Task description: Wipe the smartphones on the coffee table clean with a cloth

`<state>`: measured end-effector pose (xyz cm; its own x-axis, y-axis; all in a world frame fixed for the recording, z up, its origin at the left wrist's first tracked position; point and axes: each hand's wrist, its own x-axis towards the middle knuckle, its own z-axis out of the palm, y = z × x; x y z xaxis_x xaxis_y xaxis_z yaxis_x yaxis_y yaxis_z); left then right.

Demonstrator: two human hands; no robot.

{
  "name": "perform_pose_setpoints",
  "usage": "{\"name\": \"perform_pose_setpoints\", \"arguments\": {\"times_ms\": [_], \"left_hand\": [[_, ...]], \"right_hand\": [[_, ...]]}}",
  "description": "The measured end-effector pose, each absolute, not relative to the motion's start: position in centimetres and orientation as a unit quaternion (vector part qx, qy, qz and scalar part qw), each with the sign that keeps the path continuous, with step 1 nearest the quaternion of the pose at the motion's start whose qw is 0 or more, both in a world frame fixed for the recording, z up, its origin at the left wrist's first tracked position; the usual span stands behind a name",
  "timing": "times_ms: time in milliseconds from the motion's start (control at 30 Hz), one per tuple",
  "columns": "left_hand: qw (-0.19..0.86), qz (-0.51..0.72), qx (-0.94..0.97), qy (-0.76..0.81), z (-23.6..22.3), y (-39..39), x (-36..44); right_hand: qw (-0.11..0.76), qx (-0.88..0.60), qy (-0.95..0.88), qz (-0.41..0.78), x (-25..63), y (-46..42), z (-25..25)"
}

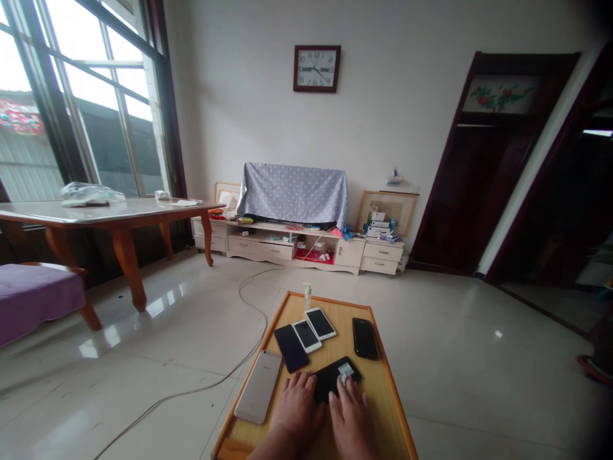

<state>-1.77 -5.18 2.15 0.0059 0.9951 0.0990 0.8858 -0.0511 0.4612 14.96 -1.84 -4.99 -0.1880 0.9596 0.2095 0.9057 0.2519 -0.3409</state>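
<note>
Both my hands are at the near end of a low wooden table (pixel 335 313) with an orange rim. My left hand (pixel 297 406) presses on the lower left edge of a black phone (pixel 330 378) lying face up. My right hand (pixel 350 412) has its fingertips on a small whitish cloth or wipe (pixel 344 374) on that phone. A silver phone (pixel 257 386) lies left of my left hand. Beyond lie a dark phone (pixel 291 348), two white phones (pixel 306 335), and a black phone (pixel 365 338) to the right.
A pump bottle (pixel 307 296) stands at the table's far edge. A white cable (pixel 249 300) runs across the tiled floor. Beyond stand a wooden dining table (pixel 119 214), a purple-topped stool (pixel 38 300) and a cream TV cabinet (pixel 287 246) under a dotted cloth.
</note>
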Motion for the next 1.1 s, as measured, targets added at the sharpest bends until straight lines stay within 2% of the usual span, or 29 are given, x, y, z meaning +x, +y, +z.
{"name": "perform_pose_setpoints", "arguments": {"times_ms": [133,433,633,867,1100], "left_hand": [[0.129,0.202,0.702,0.671,2.2,-5.2,-1.8],[0.134,0.174,0.709,0.67,2.9,-4.9,-1.6],[0.125,0.155,0.717,0.668,2.2,-4.1,-1.4],[0.094,0.153,0.727,0.663,1.0,-3.5,-1.1],[0.055,0.172,0.739,0.649,0.6,-3.1,-0.5]], "right_hand": [[0.191,-0.609,-0.767,0.071,14.9,-1.9,-4.8],[0.158,-0.703,-0.694,-0.005,16.1,-0.3,-3.5],[0.142,-0.695,-0.704,0.045,15.3,-2.5,-2.0],[0.162,-0.631,-0.749,0.124,14.5,-5.3,0.3],[0.166,-0.7,-0.685,0.115,17.0,-2.0,1.1]]}}
